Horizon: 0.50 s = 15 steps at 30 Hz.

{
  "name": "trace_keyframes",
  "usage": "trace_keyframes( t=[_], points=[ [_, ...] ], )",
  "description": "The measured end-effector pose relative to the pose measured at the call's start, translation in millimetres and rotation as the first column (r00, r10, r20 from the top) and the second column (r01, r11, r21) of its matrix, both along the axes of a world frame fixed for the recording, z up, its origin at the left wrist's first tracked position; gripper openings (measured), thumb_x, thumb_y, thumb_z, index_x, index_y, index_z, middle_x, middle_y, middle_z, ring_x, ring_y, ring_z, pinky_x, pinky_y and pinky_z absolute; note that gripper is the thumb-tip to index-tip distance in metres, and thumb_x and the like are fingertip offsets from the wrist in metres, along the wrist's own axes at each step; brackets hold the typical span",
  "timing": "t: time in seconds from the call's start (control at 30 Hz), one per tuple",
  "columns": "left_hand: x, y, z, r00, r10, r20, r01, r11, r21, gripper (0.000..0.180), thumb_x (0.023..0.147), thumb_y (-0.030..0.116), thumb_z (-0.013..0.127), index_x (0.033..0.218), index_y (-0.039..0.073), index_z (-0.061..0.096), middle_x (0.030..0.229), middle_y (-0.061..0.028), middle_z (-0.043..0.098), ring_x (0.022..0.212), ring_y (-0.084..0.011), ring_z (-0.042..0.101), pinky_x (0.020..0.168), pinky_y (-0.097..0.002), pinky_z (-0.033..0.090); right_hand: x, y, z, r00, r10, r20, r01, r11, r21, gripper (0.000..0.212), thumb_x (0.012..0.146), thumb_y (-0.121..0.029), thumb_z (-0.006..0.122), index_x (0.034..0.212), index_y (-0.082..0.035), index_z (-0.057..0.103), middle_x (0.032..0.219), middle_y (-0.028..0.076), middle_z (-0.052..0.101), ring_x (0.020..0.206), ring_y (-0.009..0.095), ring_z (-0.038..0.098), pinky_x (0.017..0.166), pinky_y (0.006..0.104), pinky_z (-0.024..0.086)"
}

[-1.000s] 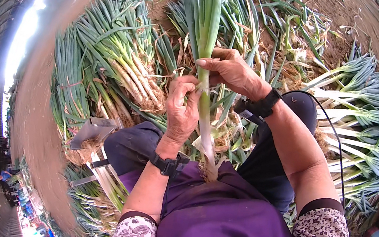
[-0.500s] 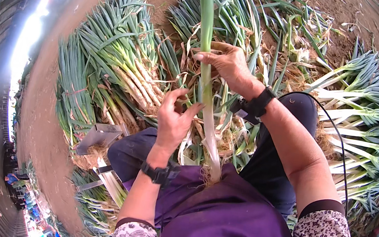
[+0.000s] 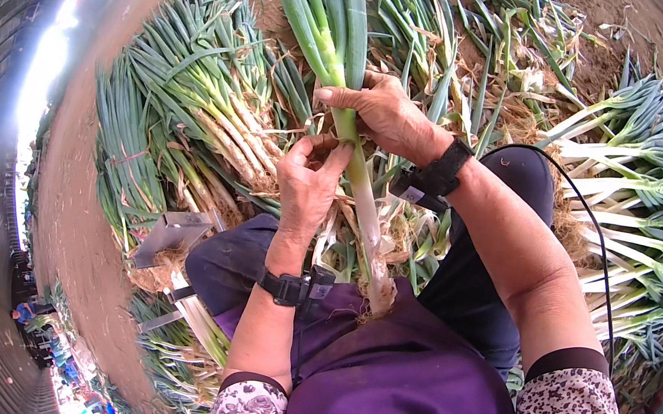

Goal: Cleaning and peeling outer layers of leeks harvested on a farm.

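Gripping the leek (image 3: 364, 197) where its leaves spread, the right hand (image 3: 385, 116) held it aslant, roots down at the apron (image 3: 409, 375). The left hand (image 3: 307, 181) pinched the stem just below; whether it had hold of a loose skin was too small to tell. The stem was pale low down but ragged near the roots, so this one seemed only partly cleaned. Well right of the right hand, a row (image 3: 644, 204) of white-stemmed leeks looked done; left of the left hand, a brown-skinned pile (image 3: 220, 90) seemed left to do.
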State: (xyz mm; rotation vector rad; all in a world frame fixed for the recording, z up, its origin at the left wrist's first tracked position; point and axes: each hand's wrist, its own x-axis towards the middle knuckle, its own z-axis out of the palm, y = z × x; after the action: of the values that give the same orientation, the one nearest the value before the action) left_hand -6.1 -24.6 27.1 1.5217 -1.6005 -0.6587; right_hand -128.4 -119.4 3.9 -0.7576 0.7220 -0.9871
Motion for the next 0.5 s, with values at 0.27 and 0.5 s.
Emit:
trace_keyframes(
  t=[0.27,0.5],
  points=[
    [14.2,-2.2,-8.5,0.995,-0.025,-0.095,0.031,0.998,0.056,0.017,0.074,0.009,0.066,0.076,-0.007,0.062,0.071,-0.0035,0.061,0.061,-0.0071,0.051,0.058,-0.0226,0.042,0.1,18.3,24.8,0.974,0.001,-0.227,-0.01,0.999,-0.038,0.033,0.076,-0.021,0.075,0.098,-0.001,0.063,0.078,0.004,0.063,0.067,0.011,0.058,0.059,0.0271,0.049],
    [-9.4,22.4,16.1,0.947,0.273,-0.17,-0.225,0.939,0.259,0.014,0.083,0.009,0.061,0.087,-0.004,0.061,0.076,-0.0016,0.061,0.064,-0.0049,0.051,0.055,-0.0192,0.04,-7.5,12.1,12.1,0.987,-0.087,-0.134,0.082,0.996,-0.042,0.035,0.077,-0.024,0.074,0.099,-0.001,0.061,0.078,0.005,0.062,0.069,0.012,0.061,0.059,0.0265,0.05]
  ],
)
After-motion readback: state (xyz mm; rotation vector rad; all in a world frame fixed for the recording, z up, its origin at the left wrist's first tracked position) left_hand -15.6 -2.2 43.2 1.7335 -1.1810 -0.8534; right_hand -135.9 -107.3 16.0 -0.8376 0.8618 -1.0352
